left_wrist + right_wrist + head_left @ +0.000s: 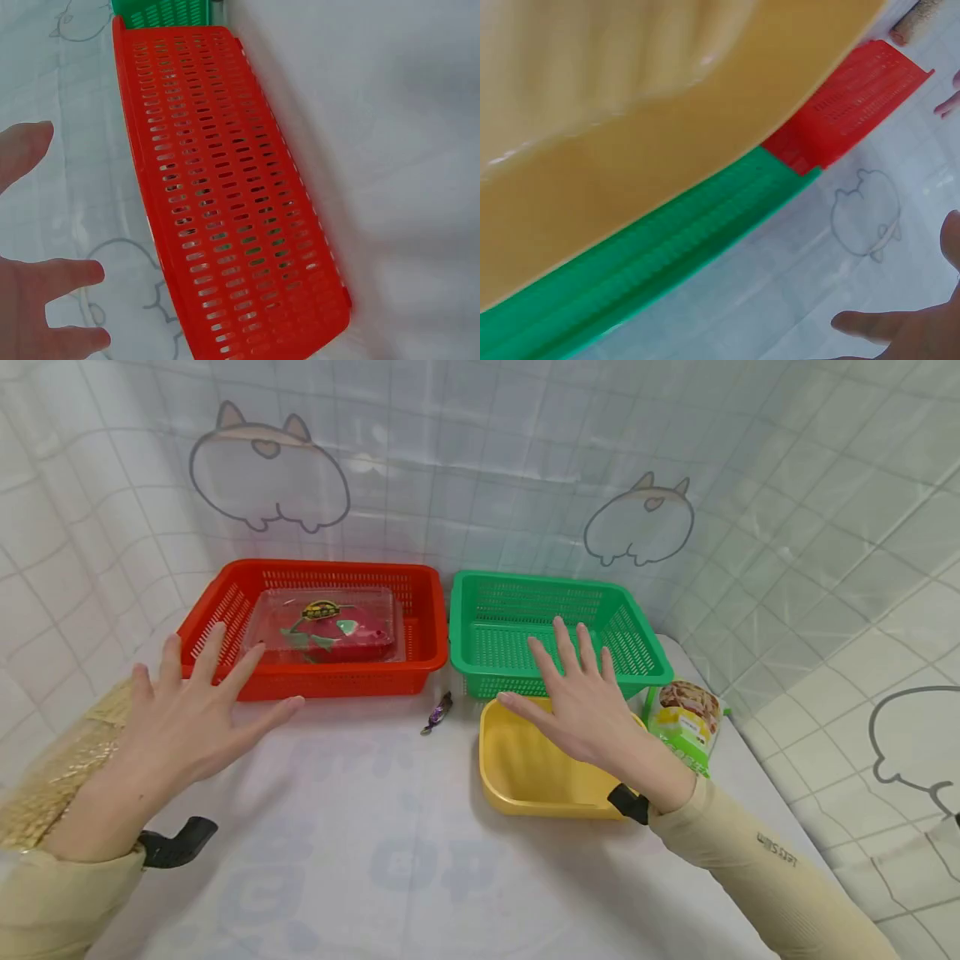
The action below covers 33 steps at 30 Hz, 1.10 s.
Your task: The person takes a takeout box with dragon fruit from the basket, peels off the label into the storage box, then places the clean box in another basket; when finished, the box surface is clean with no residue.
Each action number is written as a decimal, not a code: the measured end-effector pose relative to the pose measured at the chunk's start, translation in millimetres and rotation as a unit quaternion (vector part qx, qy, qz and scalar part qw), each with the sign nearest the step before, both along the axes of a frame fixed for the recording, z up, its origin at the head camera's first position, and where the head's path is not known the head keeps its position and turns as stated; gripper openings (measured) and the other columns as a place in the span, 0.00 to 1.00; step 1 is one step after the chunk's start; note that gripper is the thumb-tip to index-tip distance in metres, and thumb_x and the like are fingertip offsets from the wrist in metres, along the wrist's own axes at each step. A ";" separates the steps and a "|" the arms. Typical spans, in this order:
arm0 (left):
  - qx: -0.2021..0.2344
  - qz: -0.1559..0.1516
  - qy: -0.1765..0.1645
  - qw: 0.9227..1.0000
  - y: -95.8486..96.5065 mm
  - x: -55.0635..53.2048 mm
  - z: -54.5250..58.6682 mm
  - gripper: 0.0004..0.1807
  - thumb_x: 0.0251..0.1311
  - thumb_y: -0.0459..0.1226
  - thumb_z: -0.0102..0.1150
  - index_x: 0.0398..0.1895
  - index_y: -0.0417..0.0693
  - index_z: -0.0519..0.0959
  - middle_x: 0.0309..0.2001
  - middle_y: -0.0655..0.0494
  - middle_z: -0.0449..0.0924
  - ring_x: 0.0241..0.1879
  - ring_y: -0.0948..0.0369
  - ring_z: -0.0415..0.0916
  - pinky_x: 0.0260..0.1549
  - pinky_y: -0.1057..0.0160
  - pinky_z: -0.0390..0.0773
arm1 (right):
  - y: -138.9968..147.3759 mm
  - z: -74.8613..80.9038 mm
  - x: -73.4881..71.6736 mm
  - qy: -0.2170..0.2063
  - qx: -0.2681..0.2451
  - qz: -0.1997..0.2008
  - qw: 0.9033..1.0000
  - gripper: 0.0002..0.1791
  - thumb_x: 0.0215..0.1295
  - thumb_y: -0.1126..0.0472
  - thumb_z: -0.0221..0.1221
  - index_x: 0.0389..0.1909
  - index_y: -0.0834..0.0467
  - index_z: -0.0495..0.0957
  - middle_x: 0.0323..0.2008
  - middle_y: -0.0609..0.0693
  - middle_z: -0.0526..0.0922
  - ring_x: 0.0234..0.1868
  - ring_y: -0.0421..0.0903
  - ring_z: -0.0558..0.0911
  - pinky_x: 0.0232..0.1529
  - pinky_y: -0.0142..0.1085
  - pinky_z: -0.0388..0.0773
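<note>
Both hands are raised over the table with fingers spread, and neither holds anything. My left hand (pixel 191 718) is in front of the red basket (pixel 337 681), its fingertips overlapping the near left rim in the head view. Inside that basket lies a clear plastic box (pixel 273 618) with a pink-red item with green parts (pixel 356 631) in it. Over the yellow tub (pixel 517 760) hovers my right hand (pixel 588 710), fingertips overlapping the green basket (pixel 510 647). A small purple wrapped candy (pixel 437 714) lies between the baskets, in front of them.
At the right, beside the tub, is a green and yellow food packet (pixel 686 718). A clear bag of pale grains (pixel 52 777) lies at the far left, partly behind my left arm. A tiled curtain with cartoon animals (pixel 270 477) hangs behind the baskets.
</note>
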<state>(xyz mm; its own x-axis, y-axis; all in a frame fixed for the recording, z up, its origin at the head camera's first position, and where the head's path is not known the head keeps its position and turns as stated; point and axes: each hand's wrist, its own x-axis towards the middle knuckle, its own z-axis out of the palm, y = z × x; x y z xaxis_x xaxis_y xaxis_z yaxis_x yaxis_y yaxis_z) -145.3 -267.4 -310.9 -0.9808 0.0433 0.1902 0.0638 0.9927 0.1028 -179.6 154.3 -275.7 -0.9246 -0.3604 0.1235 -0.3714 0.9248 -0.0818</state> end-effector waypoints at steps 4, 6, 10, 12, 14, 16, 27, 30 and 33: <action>0.045 -0.007 -0.032 0.998 -2.7 -13.6 3.8 0.51 0.64 0.71 0.40 0.80 0.49 0.48 0.77 0.29 0.33 0.72 0.25 0.29 0.60 0.20 0.37 | -23.2 9.2 -8.5 -0.013 -0.013 0.013 1.000 0.49 0.67 0.23 0.40 0.80 0.49 0.48 0.81 0.55 0.37 0.80 0.62 0.40 0.74 0.62 0.43; 0.075 -0.014 -0.053 0.996 -4.5 -22.7 6.5 0.51 0.66 0.69 0.39 0.80 0.46 0.47 0.77 0.28 0.32 0.72 0.25 0.30 0.61 0.21 0.39 | -36.0 13.2 -13.9 -0.029 -0.033 0.020 0.999 0.48 0.69 0.25 0.41 0.80 0.50 0.50 0.81 0.55 0.41 0.80 0.61 0.45 0.75 0.60 0.47; 0.125 -0.025 -0.079 0.989 -7.6 -40.4 11.6 0.50 0.69 0.67 0.38 0.79 0.39 0.46 0.76 0.25 0.37 0.72 0.25 0.38 0.60 0.21 0.44 | -61.4 18.6 -25.1 -0.072 -0.099 0.044 0.992 0.44 0.70 0.28 0.45 0.77 0.52 0.56 0.78 0.53 0.52 0.77 0.56 0.55 0.72 0.56 0.60; 0.145 -0.027 -0.078 0.986 -7.7 -46.9 13.5 0.50 0.69 0.65 0.40 0.79 0.38 0.46 0.76 0.25 0.41 0.72 0.26 0.41 0.60 0.22 0.47 | -72.6 19.6 -30.9 -0.098 -0.142 0.053 0.984 0.42 0.70 0.30 0.47 0.76 0.51 0.58 0.77 0.51 0.57 0.76 0.52 0.58 0.70 0.53 0.64; 0.158 -0.026 -0.071 0.984 -7.6 -52.5 15.2 0.48 0.70 0.63 0.42 0.78 0.37 0.47 0.75 0.26 0.44 0.71 0.27 0.45 0.60 0.22 0.50 | -83.2 19.2 -37.8 -0.124 -0.179 0.056 0.974 0.40 0.70 0.32 0.48 0.75 0.51 0.60 0.75 0.49 0.61 0.74 0.49 0.61 0.70 0.50 0.64; 0.168 -0.023 -0.062 0.984 -7.2 -59.1 17.0 0.47 0.70 0.61 0.43 0.78 0.36 0.49 0.75 0.27 0.48 0.70 0.28 0.49 0.60 0.24 0.53 | -93.3 18.1 -45.6 -0.148 -0.212 0.054 0.965 0.39 0.71 0.33 0.50 0.75 0.50 0.61 0.74 0.48 0.63 0.72 0.47 0.64 0.69 0.48 0.66; 0.260 0.025 -0.133 0.956 -17.1 -106.4 20.3 0.56 0.67 0.66 0.41 0.77 0.31 0.38 0.72 0.25 0.50 0.66 0.30 0.52 0.61 0.27 0.61 | -147.0 -3.1 -97.7 -0.235 -0.329 0.011 0.915 0.35 0.73 0.40 0.52 0.74 0.53 0.60 0.70 0.51 0.67 0.67 0.48 0.69 0.63 0.46 0.74; 0.306 0.027 -0.170 0.936 -20.6 -116.6 18.3 0.59 0.66 0.68 0.42 0.77 0.31 0.34 0.73 0.25 0.46 0.68 0.31 0.50 0.63 0.29 0.59 | -160.7 -11.7 -109.2 -0.259 -0.344 -0.002 0.903 0.36 0.73 0.40 0.53 0.75 0.53 0.58 0.70 0.52 0.67 0.67 0.48 0.69 0.63 0.47 0.73; 0.325 0.031 -0.185 0.927 -22.3 -125.6 16.1 0.61 0.65 0.68 0.42 0.77 0.30 0.31 0.75 0.25 0.41 0.70 0.31 0.47 0.66 0.30 0.55 | -172.3 -18.3 -117.4 -0.273 -0.350 -0.019 0.896 0.38 0.72 0.40 0.54 0.76 0.53 0.56 0.71 0.51 0.67 0.68 0.48 0.68 0.66 0.48 0.71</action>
